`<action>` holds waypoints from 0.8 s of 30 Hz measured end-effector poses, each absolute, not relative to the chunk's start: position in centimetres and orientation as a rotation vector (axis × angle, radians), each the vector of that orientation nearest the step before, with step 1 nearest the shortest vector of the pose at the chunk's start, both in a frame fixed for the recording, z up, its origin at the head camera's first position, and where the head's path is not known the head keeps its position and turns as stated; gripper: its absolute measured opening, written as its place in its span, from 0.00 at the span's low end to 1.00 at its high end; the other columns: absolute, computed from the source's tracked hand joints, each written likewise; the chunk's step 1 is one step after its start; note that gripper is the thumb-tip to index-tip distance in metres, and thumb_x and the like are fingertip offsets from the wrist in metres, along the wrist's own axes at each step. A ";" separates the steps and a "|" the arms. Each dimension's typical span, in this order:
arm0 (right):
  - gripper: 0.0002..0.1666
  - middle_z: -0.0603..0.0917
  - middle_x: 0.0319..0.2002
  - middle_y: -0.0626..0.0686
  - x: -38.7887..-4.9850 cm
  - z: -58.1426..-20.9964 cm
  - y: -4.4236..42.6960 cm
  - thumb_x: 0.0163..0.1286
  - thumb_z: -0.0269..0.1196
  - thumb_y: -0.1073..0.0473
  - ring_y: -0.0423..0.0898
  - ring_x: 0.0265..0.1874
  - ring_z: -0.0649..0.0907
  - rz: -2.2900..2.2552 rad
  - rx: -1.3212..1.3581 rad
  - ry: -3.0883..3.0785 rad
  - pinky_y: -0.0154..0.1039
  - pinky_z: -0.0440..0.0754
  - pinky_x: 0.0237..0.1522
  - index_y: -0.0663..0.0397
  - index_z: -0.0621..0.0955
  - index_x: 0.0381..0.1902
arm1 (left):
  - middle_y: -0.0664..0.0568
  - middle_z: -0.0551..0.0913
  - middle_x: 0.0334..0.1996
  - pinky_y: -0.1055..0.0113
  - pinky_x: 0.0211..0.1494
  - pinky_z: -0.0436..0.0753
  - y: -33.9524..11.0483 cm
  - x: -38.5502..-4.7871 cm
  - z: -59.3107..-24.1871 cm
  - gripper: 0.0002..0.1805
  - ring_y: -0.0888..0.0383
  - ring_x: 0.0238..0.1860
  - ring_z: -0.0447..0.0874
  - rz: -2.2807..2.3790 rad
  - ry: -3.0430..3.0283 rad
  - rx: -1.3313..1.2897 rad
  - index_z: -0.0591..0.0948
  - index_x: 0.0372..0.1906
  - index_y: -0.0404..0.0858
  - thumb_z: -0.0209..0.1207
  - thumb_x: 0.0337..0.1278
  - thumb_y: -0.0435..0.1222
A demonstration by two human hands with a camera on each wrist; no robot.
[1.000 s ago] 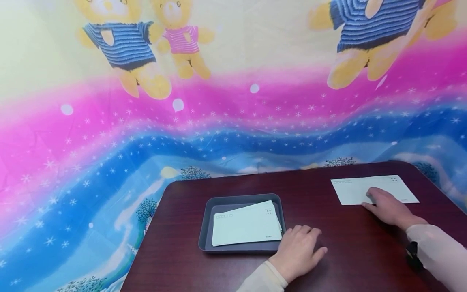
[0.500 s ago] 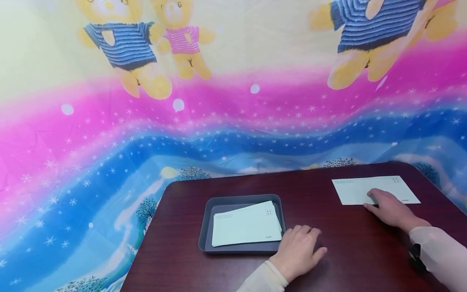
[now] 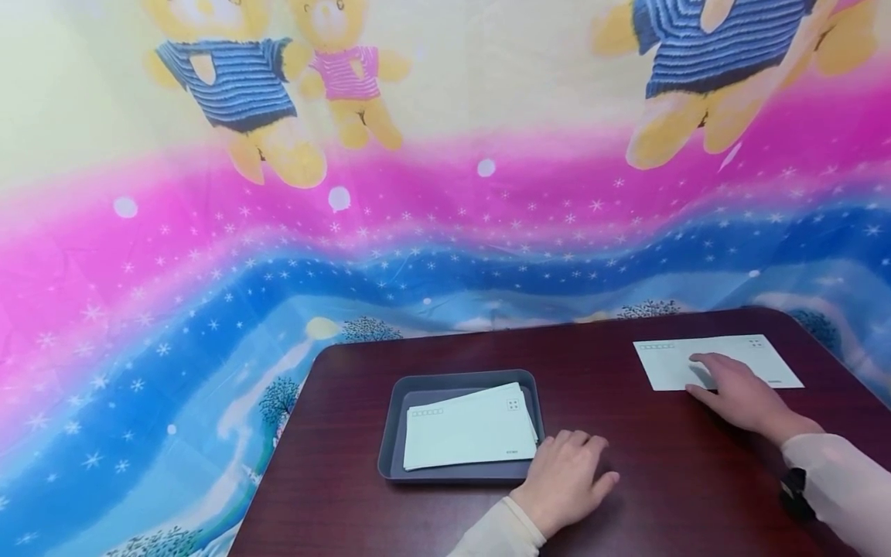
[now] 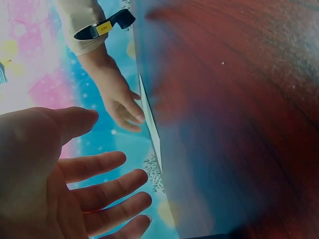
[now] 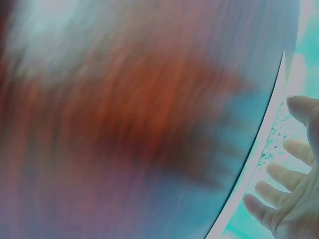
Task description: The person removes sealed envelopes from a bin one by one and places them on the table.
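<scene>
The right hand (image 3: 741, 394) hovers or rests over a single envelope (image 3: 664, 367) at the right of the head view, fingers loosely spread and gripping nothing; whether it touches the paper I cannot tell; the left hand (image 3: 565, 476), lower centre-right, has relaxed, parted fingers and holds nothing, just beside the grey tray (image 3: 394, 433); an envelope stack (image 3: 469, 433) lies in that tray, lower centre, on the dark red bench (image 3: 327, 480).
</scene>
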State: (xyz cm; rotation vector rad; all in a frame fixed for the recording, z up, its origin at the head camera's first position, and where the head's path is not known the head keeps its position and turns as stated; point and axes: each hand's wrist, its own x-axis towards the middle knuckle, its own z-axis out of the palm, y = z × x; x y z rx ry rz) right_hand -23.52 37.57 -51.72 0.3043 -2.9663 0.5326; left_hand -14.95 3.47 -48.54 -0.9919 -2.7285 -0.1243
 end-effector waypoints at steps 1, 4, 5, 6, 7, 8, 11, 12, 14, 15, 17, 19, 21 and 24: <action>0.37 0.72 0.63 0.76 -23.5 -51.6 37.3 0.71 0.65 0.50 0.74 0.61 0.71 0.523 0.305 -2.955 0.73 0.69 0.58 0.70 0.70 0.67 | 0.65 0.86 0.47 0.72 0.42 0.78 3.4 -15.0 -48.5 0.20 0.67 0.47 0.83 -0.124 -2.726 -0.990 0.82 0.56 0.56 0.56 0.67 0.59; 0.35 0.74 0.62 0.75 -23.4 -51.1 36.4 0.71 0.65 0.50 0.73 0.60 0.73 0.510 0.314 -2.931 0.72 0.70 0.57 0.68 0.71 0.66 | 0.65 0.86 0.47 0.72 0.42 0.78 3.3 -15.0 -48.5 0.20 0.67 0.46 0.83 -0.129 -2.714 -0.985 0.82 0.55 0.56 0.57 0.67 0.59; 0.35 0.74 0.62 0.74 -23.4 -50.9 36.1 0.71 0.65 0.51 0.73 0.60 0.73 0.508 0.320 -2.921 0.71 0.71 0.57 0.68 0.72 0.66 | 0.65 0.86 0.46 0.72 0.42 0.78 3.2 -15.0 -48.5 0.20 0.67 0.46 0.83 -0.133 -2.711 -0.982 0.82 0.55 0.56 0.57 0.66 0.59; 0.34 0.75 0.61 0.74 -23.4 -50.7 35.8 0.71 0.65 0.51 0.72 0.60 0.73 0.507 0.326 -2.912 0.71 0.71 0.57 0.67 0.72 0.66 | 0.65 0.86 0.46 0.72 0.42 0.78 3.1 -15.0 -48.4 0.19 0.67 0.46 0.83 -0.138 -2.708 -0.981 0.82 0.55 0.56 0.57 0.66 0.58; 0.33 0.76 0.61 0.74 -23.3 -50.6 35.5 0.71 0.65 0.51 0.72 0.59 0.74 0.507 0.337 -2.902 0.71 0.71 0.57 0.67 0.73 0.65 | 0.64 0.86 0.46 0.72 0.43 0.78 3.1 -15.1 -48.3 0.19 0.67 0.46 0.83 -0.145 -2.707 -0.980 0.82 0.55 0.55 0.58 0.66 0.58; 0.32 0.77 0.60 0.73 -23.3 -50.4 35.2 0.70 0.65 0.51 0.72 0.59 0.75 0.503 0.347 -2.888 0.70 0.72 0.56 0.66 0.74 0.64 | 0.64 0.86 0.46 0.72 0.43 0.79 3.0 -15.1 -48.3 0.19 0.67 0.47 0.83 -0.153 -2.706 -0.978 0.82 0.55 0.55 0.58 0.66 0.58; 0.29 0.79 0.58 0.72 -23.1 -50.0 34.4 0.70 0.66 0.51 0.70 0.58 0.77 0.495 0.371 -2.850 0.69 0.73 0.55 0.65 0.77 0.61 | 0.64 0.87 0.47 0.72 0.45 0.80 2.7 -15.1 -48.1 0.19 0.66 0.47 0.84 -0.165 -2.699 -0.971 0.82 0.55 0.54 0.58 0.66 0.57; 0.29 0.80 0.58 0.71 -23.0 -49.9 34.1 0.69 0.66 0.52 0.70 0.57 0.77 0.494 0.378 -2.841 0.69 0.73 0.55 0.65 0.77 0.60 | 0.64 0.87 0.47 0.72 0.46 0.80 2.6 -15.1 -48.0 0.19 0.66 0.47 0.84 -0.168 -2.696 -0.970 0.82 0.55 0.54 0.58 0.66 0.57; 0.27 0.81 0.56 0.70 -22.7 -49.8 33.5 0.68 0.67 0.52 0.69 0.57 0.78 0.483 0.383 -2.820 0.68 0.74 0.55 0.64 0.79 0.58 | 0.63 0.87 0.47 0.72 0.47 0.81 2.4 -15.1 -47.9 0.19 0.66 0.47 0.84 -0.176 -2.687 -0.966 0.82 0.55 0.54 0.59 0.66 0.57; 0.27 0.81 0.56 0.70 -22.6 -49.7 33.2 0.68 0.67 0.52 0.69 0.56 0.78 0.482 0.384 -2.815 0.68 0.74 0.56 0.64 0.80 0.57 | 0.63 0.87 0.47 0.72 0.48 0.81 2.3 -15.1 -47.9 0.19 0.66 0.47 0.84 -0.182 -2.683 -0.966 0.82 0.55 0.54 0.59 0.66 0.56; 0.26 0.82 0.55 0.69 -22.2 -49.6 32.6 0.67 0.68 0.52 0.68 0.56 0.78 0.470 0.390 -2.806 0.68 0.74 0.56 0.64 0.80 0.56 | 0.63 0.87 0.47 0.72 0.49 0.81 2.1 -15.1 -47.8 0.19 0.65 0.48 0.84 -0.197 -2.677 -0.962 0.82 0.55 0.53 0.59 0.66 0.56; 0.25 0.83 0.54 0.68 -21.9 -49.5 32.1 0.66 0.69 0.52 0.67 0.55 0.79 0.456 0.398 -2.792 0.68 0.75 0.55 0.63 0.81 0.55 | 0.62 0.87 0.47 0.71 0.49 0.81 1.7 -15.1 -47.8 0.18 0.65 0.48 0.84 -0.210 -2.671 -0.953 0.83 0.55 0.53 0.59 0.66 0.55; 0.25 0.83 0.54 0.67 -21.6 -49.4 31.6 0.65 0.70 0.53 0.67 0.55 0.79 0.444 0.408 -2.779 0.67 0.75 0.55 0.63 0.82 0.54 | 0.62 0.87 0.47 0.71 0.48 0.82 1.4 -15.1 -47.9 0.18 0.65 0.48 0.84 -0.220 -2.662 -0.943 0.83 0.54 0.52 0.60 0.66 0.54; 0.24 0.83 0.53 0.67 -21.3 -49.1 30.9 0.64 0.70 0.53 0.67 0.55 0.79 0.432 0.414 -2.773 0.67 0.75 0.55 0.63 0.83 0.52 | 0.61 0.87 0.46 0.71 0.45 0.81 1.0 -15.1 -48.0 0.17 0.64 0.47 0.84 -0.229 -2.649 -0.933 0.83 0.53 0.52 0.61 0.66 0.54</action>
